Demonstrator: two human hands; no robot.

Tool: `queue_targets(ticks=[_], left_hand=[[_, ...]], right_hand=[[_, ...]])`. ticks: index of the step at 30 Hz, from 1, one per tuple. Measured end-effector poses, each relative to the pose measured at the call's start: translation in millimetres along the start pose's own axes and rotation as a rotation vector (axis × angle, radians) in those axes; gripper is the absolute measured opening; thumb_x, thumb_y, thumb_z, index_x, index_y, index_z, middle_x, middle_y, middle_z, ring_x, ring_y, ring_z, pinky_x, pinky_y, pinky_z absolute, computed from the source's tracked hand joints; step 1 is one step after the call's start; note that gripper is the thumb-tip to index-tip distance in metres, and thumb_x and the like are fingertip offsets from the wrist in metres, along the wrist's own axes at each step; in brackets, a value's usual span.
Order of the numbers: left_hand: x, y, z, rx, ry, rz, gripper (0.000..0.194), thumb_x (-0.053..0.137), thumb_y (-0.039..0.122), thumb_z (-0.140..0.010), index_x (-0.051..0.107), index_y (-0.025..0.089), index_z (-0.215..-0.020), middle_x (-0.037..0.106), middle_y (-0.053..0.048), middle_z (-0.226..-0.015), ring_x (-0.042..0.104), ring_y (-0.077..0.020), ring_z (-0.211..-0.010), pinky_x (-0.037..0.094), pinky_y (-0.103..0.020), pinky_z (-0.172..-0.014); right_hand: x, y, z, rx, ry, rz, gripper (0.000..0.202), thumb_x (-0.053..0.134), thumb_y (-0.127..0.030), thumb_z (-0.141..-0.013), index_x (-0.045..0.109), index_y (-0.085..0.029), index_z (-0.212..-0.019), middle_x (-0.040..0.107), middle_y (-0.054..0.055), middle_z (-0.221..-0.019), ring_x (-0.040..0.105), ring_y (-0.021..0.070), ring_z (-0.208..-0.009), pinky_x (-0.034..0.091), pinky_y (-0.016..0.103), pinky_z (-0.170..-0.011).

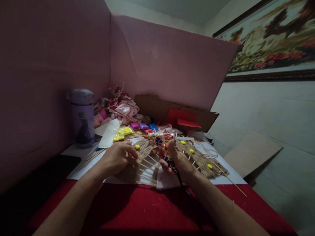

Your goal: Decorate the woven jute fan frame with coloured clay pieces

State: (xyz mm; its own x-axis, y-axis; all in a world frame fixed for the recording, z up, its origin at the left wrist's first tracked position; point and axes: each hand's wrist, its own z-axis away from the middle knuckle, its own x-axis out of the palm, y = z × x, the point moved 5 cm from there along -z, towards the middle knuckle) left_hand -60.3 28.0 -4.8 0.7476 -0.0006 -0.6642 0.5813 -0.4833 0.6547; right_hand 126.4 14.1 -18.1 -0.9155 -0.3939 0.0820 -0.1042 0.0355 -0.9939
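Observation:
My right hand [177, 162] is wrapped round the grip of a flower-patterned hot glue gun [160, 139], its nozzle pointing left. A dark cord runs down from the grip past my wrist. Beneath both hands lies a fan-shaped piece of brown twine and thin sticks [204, 163], with several small yellow discs [192, 151] spaced along it. At the fan's left side, my left hand [119, 157] has its fingertips bent together on a yellow disc [137, 160], which they partly cover. Another yellow disc [137, 147] sits just above those fingers.
White paper [233, 175] covers part of the red tabletop [143, 213]. Behind the fan lie coloured packets [144, 126], yellow packets [123, 132] and a heap of pink fabric [125, 111]. A purple flask [83, 118] stands left; a loose stick [233, 184] overhangs the paper at right.

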Motion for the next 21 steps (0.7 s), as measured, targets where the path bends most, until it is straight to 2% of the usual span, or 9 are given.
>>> queue_targets(ticks=[11,21], left_hand=[[0.1,1.2,-0.7,-0.018,-0.008,-0.084,0.008,0.065,0.021,-0.062,0.072,0.024,-0.063,0.060,-0.002,-0.070,0.052,-0.0150,-0.066,0.038,-0.025,-0.060],[-2.4,-2.8,-0.2,-0.039,0.033,0.149,0.016,0.068,0.030,-0.061,0.076,0.024,-0.073,0.063,-0.004,-0.069,0.054,-0.0145,-0.062,0.041,-0.025,-0.056]], right_hand=[[0.8,-2.9,0.3,-0.012,-0.009,0.000,0.067,0.041,-0.077,-0.071,0.058,-0.015,-0.088,0.043,-0.006,-0.047,0.035,0.0039,-0.034,0.023,0.015,-0.033],[-0.2,-3.1,-0.9,-0.007,-0.001,0.009,0.070,0.039,-0.080,-0.069,0.058,-0.015,-0.087,0.043,-0.006,-0.045,0.036,0.0042,-0.033,0.025,0.015,-0.032]])
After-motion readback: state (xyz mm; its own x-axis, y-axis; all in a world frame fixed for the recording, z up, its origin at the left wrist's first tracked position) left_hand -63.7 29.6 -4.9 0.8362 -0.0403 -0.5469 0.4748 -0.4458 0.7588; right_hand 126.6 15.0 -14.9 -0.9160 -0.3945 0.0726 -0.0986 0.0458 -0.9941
